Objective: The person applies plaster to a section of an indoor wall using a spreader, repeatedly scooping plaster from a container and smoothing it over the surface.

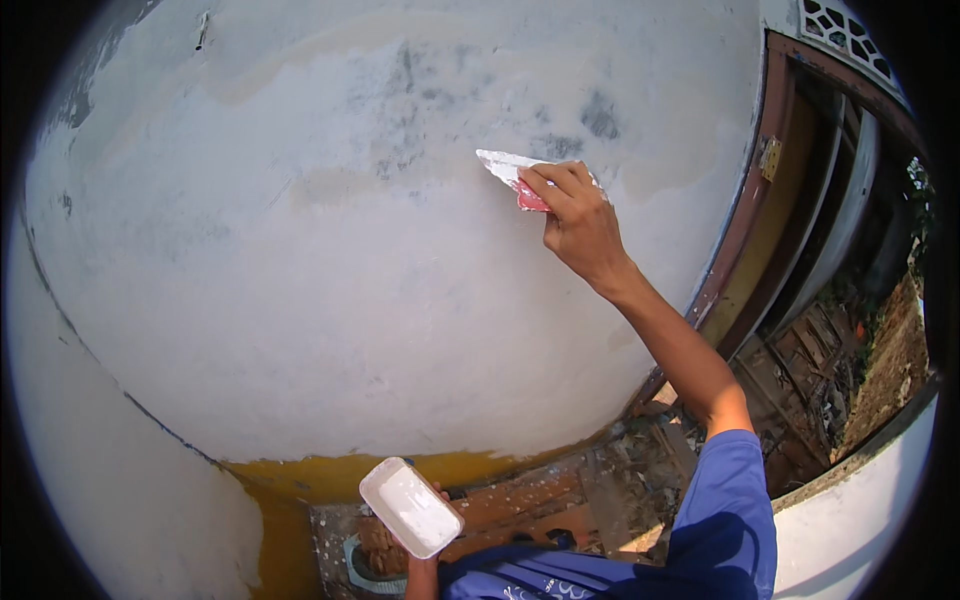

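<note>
My right hand [580, 225] is raised at the wall, its fingers wrapped round a putty knife [505, 166]. The knife's blade is smeared with white paste, and a red part shows below my fingers. Its tip points left and lies against or very close to the whitish wall [330, 300]; I cannot tell if it touches. Low in the view, my left hand [441, 491] holds a white rectangular tray [371, 487] from beneath. White putty [418, 508] coats the inside of the tray. Most of that hand is hidden behind it; a few fingertips show at its right side.
Dark grey patches [600, 115] mark the wall near my right hand. A brown door frame [745, 210] borders the wall at right, with wooden debris [800, 350] beyond. Planks [530, 495] cover the ground below. A yellow-brown band [300, 478] runs along the wall's foot.
</note>
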A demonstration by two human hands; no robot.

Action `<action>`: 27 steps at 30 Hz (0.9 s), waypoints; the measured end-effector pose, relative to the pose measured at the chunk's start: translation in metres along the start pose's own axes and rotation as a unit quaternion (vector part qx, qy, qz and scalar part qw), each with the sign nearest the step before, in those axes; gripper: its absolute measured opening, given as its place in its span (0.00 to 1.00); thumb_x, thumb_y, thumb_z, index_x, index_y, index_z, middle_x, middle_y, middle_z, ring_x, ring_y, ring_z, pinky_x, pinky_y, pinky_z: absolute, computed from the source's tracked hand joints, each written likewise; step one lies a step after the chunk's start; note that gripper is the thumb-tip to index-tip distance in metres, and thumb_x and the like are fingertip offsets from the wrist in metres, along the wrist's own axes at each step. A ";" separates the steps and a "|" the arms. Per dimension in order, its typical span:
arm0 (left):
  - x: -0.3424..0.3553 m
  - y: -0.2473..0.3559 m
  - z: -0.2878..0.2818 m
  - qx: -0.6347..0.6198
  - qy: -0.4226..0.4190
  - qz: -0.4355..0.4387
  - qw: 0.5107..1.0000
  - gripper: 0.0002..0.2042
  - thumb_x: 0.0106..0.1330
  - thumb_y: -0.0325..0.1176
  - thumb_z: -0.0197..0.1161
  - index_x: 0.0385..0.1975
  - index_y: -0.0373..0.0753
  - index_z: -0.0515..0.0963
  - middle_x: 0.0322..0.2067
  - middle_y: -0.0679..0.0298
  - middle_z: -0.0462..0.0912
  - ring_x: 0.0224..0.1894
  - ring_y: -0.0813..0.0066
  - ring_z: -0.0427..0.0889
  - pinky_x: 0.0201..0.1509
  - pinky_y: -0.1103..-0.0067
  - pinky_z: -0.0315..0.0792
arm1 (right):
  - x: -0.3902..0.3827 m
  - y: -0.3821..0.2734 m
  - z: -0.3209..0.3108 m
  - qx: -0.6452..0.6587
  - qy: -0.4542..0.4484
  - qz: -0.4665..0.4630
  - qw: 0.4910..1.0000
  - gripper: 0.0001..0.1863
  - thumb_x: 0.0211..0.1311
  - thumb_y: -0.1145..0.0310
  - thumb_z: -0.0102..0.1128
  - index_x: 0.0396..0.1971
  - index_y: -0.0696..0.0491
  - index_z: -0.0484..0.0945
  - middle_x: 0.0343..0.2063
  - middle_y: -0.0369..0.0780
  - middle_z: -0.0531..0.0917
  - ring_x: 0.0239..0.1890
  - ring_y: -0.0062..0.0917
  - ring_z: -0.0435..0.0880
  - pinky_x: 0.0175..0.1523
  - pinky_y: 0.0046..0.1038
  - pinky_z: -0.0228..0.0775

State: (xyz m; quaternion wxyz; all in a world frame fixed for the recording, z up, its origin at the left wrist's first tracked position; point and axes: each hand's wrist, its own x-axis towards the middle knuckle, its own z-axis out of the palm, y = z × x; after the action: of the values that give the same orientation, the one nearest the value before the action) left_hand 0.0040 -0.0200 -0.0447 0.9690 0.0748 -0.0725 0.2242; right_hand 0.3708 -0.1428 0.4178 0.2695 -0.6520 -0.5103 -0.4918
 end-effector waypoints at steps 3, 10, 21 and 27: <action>0.004 -0.002 0.000 -0.013 0.002 -0.008 1.000 0.44 0.58 0.66 0.62 0.73 0.53 0.59 0.70 0.54 0.63 0.70 0.48 0.64 0.68 0.34 0.53 | 0.042 0.025 -0.015 -0.023 0.071 0.022 0.997 0.25 0.46 0.86 0.58 0.49 0.54 0.81 0.48 0.35 0.81 0.48 0.35 0.78 0.49 0.41 0.74; 0.007 0.001 -0.008 -0.131 0.027 -0.004 0.991 0.46 0.57 0.65 0.63 0.74 0.50 0.58 0.70 0.46 0.61 0.70 0.43 0.63 0.67 0.31 0.51 | -0.027 0.005 0.020 -0.073 -0.003 -0.067 0.995 0.28 0.45 0.85 0.58 0.52 0.54 0.78 0.48 0.35 0.80 0.50 0.34 0.78 0.52 0.41 0.73; 0.014 0.001 0.003 -0.130 0.010 -0.008 0.991 0.47 0.58 0.66 0.62 0.73 0.45 0.58 0.70 0.46 0.61 0.69 0.42 0.64 0.67 0.31 0.51 | -0.002 0.012 0.048 -0.130 0.075 -0.043 0.988 0.30 0.45 0.85 0.59 0.54 0.55 0.78 0.51 0.36 0.80 0.53 0.34 0.77 0.55 0.39 0.70; -0.001 0.009 0.002 -0.116 0.026 -0.014 0.993 0.46 0.58 0.69 0.60 0.72 0.46 0.59 0.69 0.48 0.63 0.68 0.43 0.66 0.67 0.31 0.52 | 0.011 0.010 -0.004 -0.053 0.040 -0.014 0.998 0.27 0.46 0.86 0.58 0.50 0.51 0.80 0.46 0.35 0.80 0.50 0.35 0.77 0.51 0.40 0.72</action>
State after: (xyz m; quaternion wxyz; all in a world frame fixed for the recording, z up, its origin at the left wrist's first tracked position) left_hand -0.0012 -0.0130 -0.0423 0.9758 -0.0434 -0.0715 0.2022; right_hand 0.3783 -0.1448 0.4307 0.2475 -0.6382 -0.4813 -0.5475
